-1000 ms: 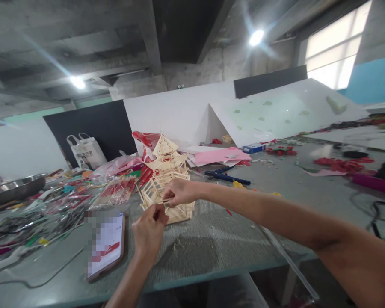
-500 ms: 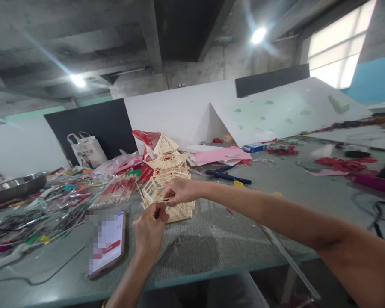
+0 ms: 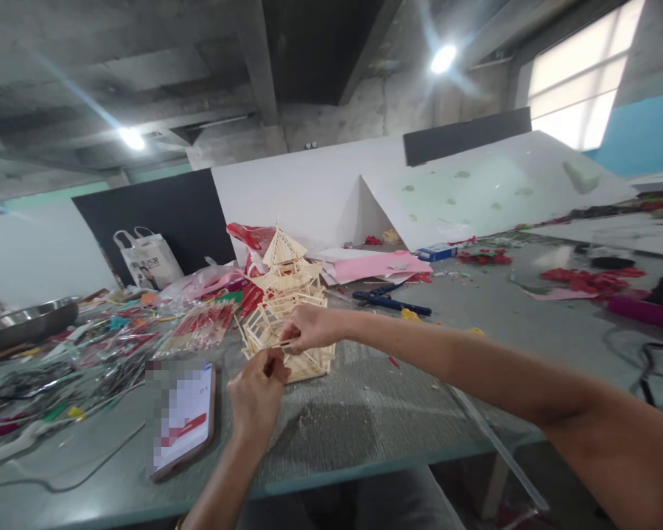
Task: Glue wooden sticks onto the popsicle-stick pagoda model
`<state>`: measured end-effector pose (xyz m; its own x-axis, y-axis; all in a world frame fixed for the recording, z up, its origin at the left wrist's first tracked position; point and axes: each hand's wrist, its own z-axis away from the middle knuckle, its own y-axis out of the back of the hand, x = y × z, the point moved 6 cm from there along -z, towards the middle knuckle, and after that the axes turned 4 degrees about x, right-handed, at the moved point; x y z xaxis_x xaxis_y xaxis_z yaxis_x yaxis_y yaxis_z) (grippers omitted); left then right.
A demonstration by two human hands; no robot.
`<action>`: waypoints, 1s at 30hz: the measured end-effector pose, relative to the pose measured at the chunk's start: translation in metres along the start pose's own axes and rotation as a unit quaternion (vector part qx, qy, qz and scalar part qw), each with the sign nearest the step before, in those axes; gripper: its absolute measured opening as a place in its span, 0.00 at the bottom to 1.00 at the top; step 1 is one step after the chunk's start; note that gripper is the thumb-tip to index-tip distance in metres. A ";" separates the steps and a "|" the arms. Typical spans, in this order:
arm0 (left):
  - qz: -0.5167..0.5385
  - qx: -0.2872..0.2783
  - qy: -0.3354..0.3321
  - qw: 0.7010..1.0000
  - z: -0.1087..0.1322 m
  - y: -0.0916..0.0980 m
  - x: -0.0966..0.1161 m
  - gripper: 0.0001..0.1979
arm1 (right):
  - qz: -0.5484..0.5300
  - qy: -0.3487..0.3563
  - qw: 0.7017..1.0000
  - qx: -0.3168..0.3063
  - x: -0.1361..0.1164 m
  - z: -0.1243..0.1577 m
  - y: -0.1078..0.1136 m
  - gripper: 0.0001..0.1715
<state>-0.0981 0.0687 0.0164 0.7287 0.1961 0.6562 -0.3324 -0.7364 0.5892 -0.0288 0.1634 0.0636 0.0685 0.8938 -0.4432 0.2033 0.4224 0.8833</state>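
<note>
A pagoda model (image 3: pixel 284 280) built of thin pale wooden sticks stands upright on the table, tiered and topped by a pointed roof. At its near lower side my right hand (image 3: pixel 312 327) is closed, thumb and fingers pinching a thin wooden stick (image 3: pixel 281 344). Just below and to the left, my left hand (image 3: pixel 259 386) is closed too, its fingertips together close to the same stick. What the left fingers grip, if anything, is hidden by the hand. Both hands cover part of the model's front.
A phone (image 3: pixel 185 419) lies left of my left hand. Blue-handled pliers (image 3: pixel 392 300) rest behind my right forearm. Bagged sticks (image 3: pixel 199 324), plastic packets and a metal bowl (image 3: pixel 27 324) crowd the left. A clear rod (image 3: pixel 497 449) juts past the table's front edge.
The hands keep almost the same pose at the model's front. The whole view has shifted very slightly; nothing is visibly picked up or let go.
</note>
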 end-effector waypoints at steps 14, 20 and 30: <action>0.001 0.011 -0.010 1.000 -0.001 -0.002 -0.002 0.12 | -0.042 -0.009 0.999 -0.015 0.002 0.000 0.001 0.13; 0.020 0.009 -0.007 1.000 -0.002 -0.005 -0.007 0.11 | -0.052 -0.024 0.998 -0.020 0.008 -0.001 0.004 0.15; 0.013 0.014 -0.001 1.000 -0.002 -0.004 -0.005 0.10 | -0.081 -0.019 0.996 -0.040 0.008 -0.001 0.001 0.14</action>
<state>-0.1012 0.0716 0.0118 0.7214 0.1749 0.6701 -0.3348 -0.7589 0.5585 -0.0293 0.1714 0.0614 0.0790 0.8072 -0.5850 0.1369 0.5725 0.8084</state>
